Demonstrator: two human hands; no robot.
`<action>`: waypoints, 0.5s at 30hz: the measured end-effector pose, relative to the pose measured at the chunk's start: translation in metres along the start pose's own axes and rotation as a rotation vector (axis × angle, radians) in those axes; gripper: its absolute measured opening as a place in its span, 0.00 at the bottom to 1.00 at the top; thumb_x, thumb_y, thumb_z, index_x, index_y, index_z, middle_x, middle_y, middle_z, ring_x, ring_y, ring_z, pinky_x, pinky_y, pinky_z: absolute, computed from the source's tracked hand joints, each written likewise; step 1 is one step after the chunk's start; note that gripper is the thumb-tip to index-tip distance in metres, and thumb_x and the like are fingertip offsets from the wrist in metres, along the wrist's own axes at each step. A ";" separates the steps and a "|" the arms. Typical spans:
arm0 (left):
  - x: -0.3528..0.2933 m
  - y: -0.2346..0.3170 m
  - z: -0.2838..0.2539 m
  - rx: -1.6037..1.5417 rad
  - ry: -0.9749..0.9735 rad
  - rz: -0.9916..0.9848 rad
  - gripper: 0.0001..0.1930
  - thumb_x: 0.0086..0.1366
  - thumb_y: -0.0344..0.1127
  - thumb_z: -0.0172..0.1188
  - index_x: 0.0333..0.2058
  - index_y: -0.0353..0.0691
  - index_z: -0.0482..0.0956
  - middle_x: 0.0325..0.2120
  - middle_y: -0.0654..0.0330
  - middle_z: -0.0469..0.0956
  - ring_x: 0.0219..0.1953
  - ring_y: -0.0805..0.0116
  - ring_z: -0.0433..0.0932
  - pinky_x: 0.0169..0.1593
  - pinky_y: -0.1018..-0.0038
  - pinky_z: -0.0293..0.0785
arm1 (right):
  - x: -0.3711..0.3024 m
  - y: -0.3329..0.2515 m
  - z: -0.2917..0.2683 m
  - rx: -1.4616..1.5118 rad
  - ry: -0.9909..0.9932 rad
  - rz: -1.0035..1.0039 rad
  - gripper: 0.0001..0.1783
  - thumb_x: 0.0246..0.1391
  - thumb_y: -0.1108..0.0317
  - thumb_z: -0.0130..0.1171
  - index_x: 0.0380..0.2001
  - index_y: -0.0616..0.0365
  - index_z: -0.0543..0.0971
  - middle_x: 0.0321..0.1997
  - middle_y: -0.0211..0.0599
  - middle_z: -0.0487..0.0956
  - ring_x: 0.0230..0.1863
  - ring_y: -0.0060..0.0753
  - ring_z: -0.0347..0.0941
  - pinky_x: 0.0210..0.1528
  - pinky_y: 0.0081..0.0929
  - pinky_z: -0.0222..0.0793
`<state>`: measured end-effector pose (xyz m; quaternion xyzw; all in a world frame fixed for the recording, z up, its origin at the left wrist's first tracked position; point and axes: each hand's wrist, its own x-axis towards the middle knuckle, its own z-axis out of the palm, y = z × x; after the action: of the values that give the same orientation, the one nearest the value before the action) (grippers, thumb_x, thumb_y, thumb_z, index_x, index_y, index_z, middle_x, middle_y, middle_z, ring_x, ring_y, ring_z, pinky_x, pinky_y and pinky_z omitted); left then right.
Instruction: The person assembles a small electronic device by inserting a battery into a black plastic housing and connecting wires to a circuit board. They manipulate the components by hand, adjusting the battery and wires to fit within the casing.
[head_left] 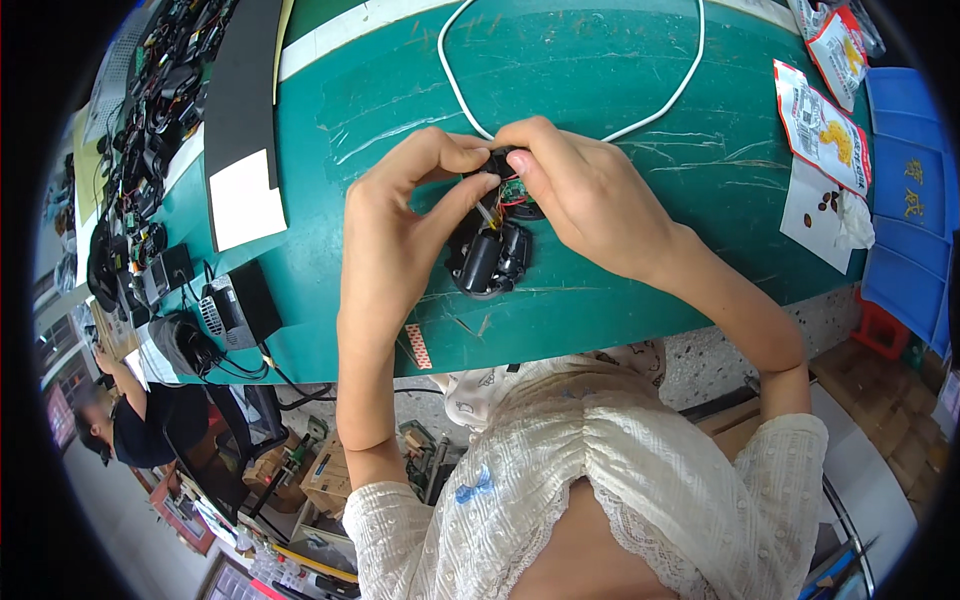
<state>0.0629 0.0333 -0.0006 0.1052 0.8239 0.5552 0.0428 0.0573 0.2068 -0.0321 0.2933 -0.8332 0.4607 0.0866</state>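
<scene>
At the middle of the green bench (380,110) lies an opened black electronic device. Its near half is a black housing (482,262) with a shiny black cylinder in it. Thin red and other wires run from there to a small green circuit board (514,190) in the far black part. My left hand (395,215) pinches the edge of this far part between thumb and forefinger. Opposite it, my right hand (600,205) grips the same part, its thumb beside the circuit board. The fingers partly hide the part and whatever lies between the fingertips.
A white cable (702,40) loops behind the hands. Left are a dark sheet (242,80), white paper (245,205), a black box with cords (240,305) and heaped black parts (150,140). Snack packets (825,130) and a blue bin (905,140) stand right. Another person (150,420) sits far left.
</scene>
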 end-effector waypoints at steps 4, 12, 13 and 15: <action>-0.002 0.000 0.000 0.066 0.002 -0.001 0.08 0.52 0.21 0.62 0.30 0.30 0.73 0.31 0.55 0.78 0.34 0.68 0.79 0.40 0.76 0.73 | 0.001 -0.001 0.001 -0.017 -0.021 0.002 0.05 0.55 0.74 0.51 0.31 0.63 0.67 0.22 0.43 0.74 0.25 0.43 0.74 0.25 0.34 0.69; -0.002 0.003 0.001 0.081 -0.033 -0.024 0.08 0.52 0.21 0.62 0.30 0.30 0.72 0.29 0.57 0.77 0.32 0.69 0.77 0.38 0.75 0.72 | 0.000 0.000 0.005 -0.129 -0.034 -0.038 0.05 0.53 0.76 0.51 0.31 0.64 0.67 0.21 0.43 0.74 0.25 0.44 0.74 0.25 0.34 0.70; -0.002 0.002 0.001 0.065 -0.032 -0.038 0.08 0.52 0.21 0.62 0.30 0.30 0.72 0.28 0.58 0.77 0.32 0.70 0.77 0.38 0.75 0.72 | 0.000 -0.001 0.005 -0.122 -0.034 -0.025 0.05 0.53 0.76 0.51 0.31 0.64 0.67 0.21 0.43 0.75 0.25 0.44 0.75 0.26 0.34 0.70; -0.002 0.000 0.000 0.040 -0.014 -0.028 0.08 0.52 0.21 0.62 0.30 0.31 0.72 0.28 0.58 0.77 0.32 0.71 0.76 0.38 0.75 0.72 | 0.002 -0.003 0.002 -0.040 -0.036 0.035 0.06 0.53 0.75 0.52 0.32 0.64 0.67 0.23 0.43 0.75 0.26 0.44 0.75 0.26 0.34 0.70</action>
<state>0.0652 0.0331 -0.0006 0.0983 0.8359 0.5372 0.0545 0.0580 0.2031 -0.0306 0.2851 -0.8487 0.4400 0.0695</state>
